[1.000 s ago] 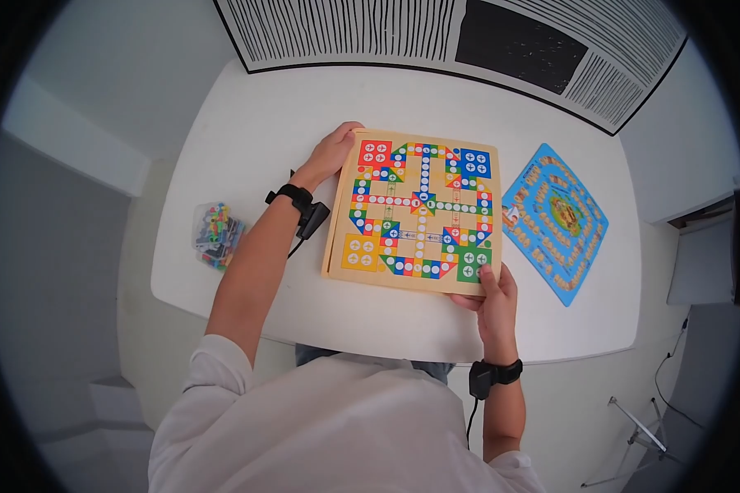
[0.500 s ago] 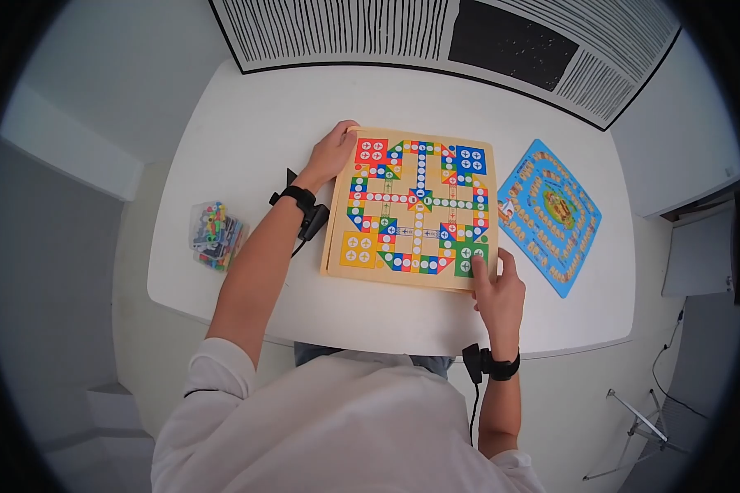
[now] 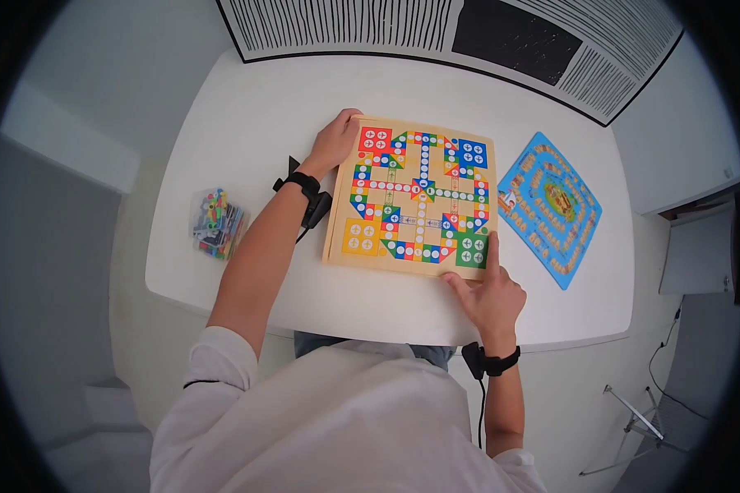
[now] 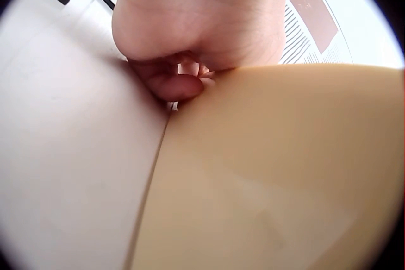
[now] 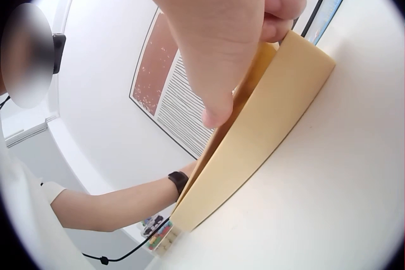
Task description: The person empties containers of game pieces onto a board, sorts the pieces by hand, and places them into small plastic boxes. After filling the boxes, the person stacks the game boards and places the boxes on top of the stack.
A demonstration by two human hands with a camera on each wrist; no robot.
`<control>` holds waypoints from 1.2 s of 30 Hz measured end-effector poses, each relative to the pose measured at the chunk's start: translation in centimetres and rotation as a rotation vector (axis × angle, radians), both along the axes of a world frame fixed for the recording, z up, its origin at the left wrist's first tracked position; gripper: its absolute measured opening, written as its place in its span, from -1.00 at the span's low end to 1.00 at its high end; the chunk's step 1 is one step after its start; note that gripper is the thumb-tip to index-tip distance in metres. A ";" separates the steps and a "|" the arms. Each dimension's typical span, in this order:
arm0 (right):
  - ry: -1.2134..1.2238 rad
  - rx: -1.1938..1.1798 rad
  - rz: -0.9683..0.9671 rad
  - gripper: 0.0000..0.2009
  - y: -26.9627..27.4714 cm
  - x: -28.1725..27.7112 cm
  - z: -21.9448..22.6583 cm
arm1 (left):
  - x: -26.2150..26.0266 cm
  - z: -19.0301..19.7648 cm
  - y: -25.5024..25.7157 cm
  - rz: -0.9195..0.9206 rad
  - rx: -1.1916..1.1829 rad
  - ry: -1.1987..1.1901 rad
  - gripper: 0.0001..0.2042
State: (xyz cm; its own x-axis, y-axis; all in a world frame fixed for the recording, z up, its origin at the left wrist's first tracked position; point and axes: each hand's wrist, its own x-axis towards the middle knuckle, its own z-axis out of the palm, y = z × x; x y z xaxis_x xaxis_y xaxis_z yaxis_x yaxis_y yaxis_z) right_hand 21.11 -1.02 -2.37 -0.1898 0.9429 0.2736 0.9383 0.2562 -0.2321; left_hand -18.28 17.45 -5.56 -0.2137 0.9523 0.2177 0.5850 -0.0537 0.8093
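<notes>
A wooden game box (image 3: 440, 226) with a colourful airplane board on top lies on the white table. Its far left corner is gripped by the left hand (image 3: 332, 146), whose thumb curls at the edge in the left wrist view; the other fingertips are mostly hidden. At the near right corner, the right hand (image 3: 495, 302) holds the top board, thumb at the near edge and index finger stretched along the right edge. The right wrist view shows a narrow dark gap between the thin top board and the box's side wall (image 5: 266, 127).
A blue game board (image 3: 551, 209) lies right of the box. Left of the left forearm stands a clear container (image 3: 214, 222) of small colourful pieces. A black-and-white striped picture (image 3: 345, 33) stands along the table's far edge. Black cameras with cables sit on both wrists.
The right hand has shifted its fingers from the box's top and underside to its corner edges, with the index finger now straight. The left hand keeps its grip at the far left corner.
</notes>
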 end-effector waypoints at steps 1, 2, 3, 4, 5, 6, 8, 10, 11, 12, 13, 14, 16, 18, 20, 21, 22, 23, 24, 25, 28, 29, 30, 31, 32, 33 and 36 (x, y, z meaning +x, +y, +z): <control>-0.032 0.052 0.001 0.21 0.1 0.0 -0.3 | 0.0 -0.1 -0.1 0.005 -0.009 0.000 -0.60; -0.061 0.105 0.003 0.21 0.2 0.0 -0.5 | 0.0 -0.1 0.0 0.001 -0.001 0.000 -0.59; -0.060 0.098 0.008 0.21 0.2 0.0 -0.5 | 0.0 -0.2 0.0 -0.003 0.009 0.000 -0.59; -0.076 0.121 0.012 0.21 0.3 0.0 -0.6 | 0.0 -0.2 0.0 0.001 0.003 0.001 -0.59; -0.090 0.145 0.016 0.20 0.3 0.1 -0.6 | -0.1 -0.2 -0.2 0.000 -0.008 -0.002 -0.59; -0.089 0.140 0.019 0.20 0.3 0.1 -0.6 | 0.0 -0.1 -0.3 -0.002 -0.018 -0.006 -0.59; -0.101 0.157 0.017 0.20 0.3 0.1 -0.7 | 0.2 0.2 -0.3 0.003 -0.021 0.009 -0.59; -0.107 0.157 0.017 0.20 0.3 0.1 -0.6 | 0.2 0.3 -0.3 0.006 -0.020 0.023 -0.59; -0.112 0.160 0.015 0.21 0.3 0.1 -0.6 | 0.3 0.4 -0.3 0.008 -0.020 0.042 -0.60; -0.113 0.158 0.016 0.21 0.3 0.1 -0.6 | 0.3 0.3 -0.3 0.011 -0.020 0.060 -0.60; -0.117 0.164 0.015 0.20 0.3 0.1 -0.7 | 0.2 0.3 -0.2 0.011 -0.022 0.059 -0.60; -0.120 0.171 0.013 0.20 0.3 0.1 -0.7 | 0.2 0.3 -0.2 0.009 -0.033 0.057 -0.60; -0.127 0.163 0.009 0.20 0.3 0.0 -0.6 | 0.2 0.4 -0.2 0.007 -0.044 0.054 -0.60; -0.134 0.157 0.004 0.20 0.3 0.0 -0.4 | 0.2 0.4 -0.2 0.008 -0.077 0.050 -0.60; -0.136 0.149 0.009 0.21 0.4 0.0 -0.2 | 0.3 0.4 -0.3 0.006 -0.049 0.045 -0.58; -0.136 0.150 0.007 0.21 0.4 0.0 0.0 | 0.3 0.2 -0.3 0.007 -0.024 0.040 -0.56; -0.148 0.122 0.005 0.22 0.3 -0.1 0.3 | 0.2 0.1 -0.2 0.006 -0.023 0.040 -0.56; -0.163 0.092 0.001 0.24 0.3 -0.1 0.4 | 0.1 -0.1 -0.1 0.010 -0.022 0.055 -0.56; -0.165 0.093 -0.004 0.24 0.3 0.0 0.5 | 0.2 -0.1 -0.1 0.013 -0.020 0.070 -0.56; -0.164 0.081 0.004 0.25 0.4 0.0 0.5 | 0.3 0.0 -0.1 0.005 -0.019 0.067 -0.56; -0.161 0.042 0.000 0.27 0.7 0.1 0.8 | 0.4 0.1 -0.2 0.016 -0.059 0.083 -0.55; -0.156 0.015 0.001 0.29 0.8 0.1 1.0 | 0.3 0.1 -0.2 0.017 -0.058 0.080 -0.56; -0.157 0.018 -0.008 0.29 0.8 0.0 1.2 | 0.3 0.1 -0.2 0.020 -0.056 0.077 -0.56; -0.150 -0.025 -0.024 0.29 0.8 0.0 1.6 | 0.3 0.0 -0.2 0.014 -0.052 0.077 -0.56; -0.143 -0.067 -0.038 0.30 0.9 0.0 1.8 | 0.3 0.0 -0.2 0.011 -0.046 0.070 -0.56; -0.142 -0.062 -0.042 0.30 0.9 0.2 1.6 | 0.2 -0.1 -0.1 0.010 -0.041 0.063 -0.56; 0.001 -0.079 -0.026 0.27 1.2 0.9 0.2 | 0.2 -0.2 -0.1 0.011 -0.029 0.072 -0.56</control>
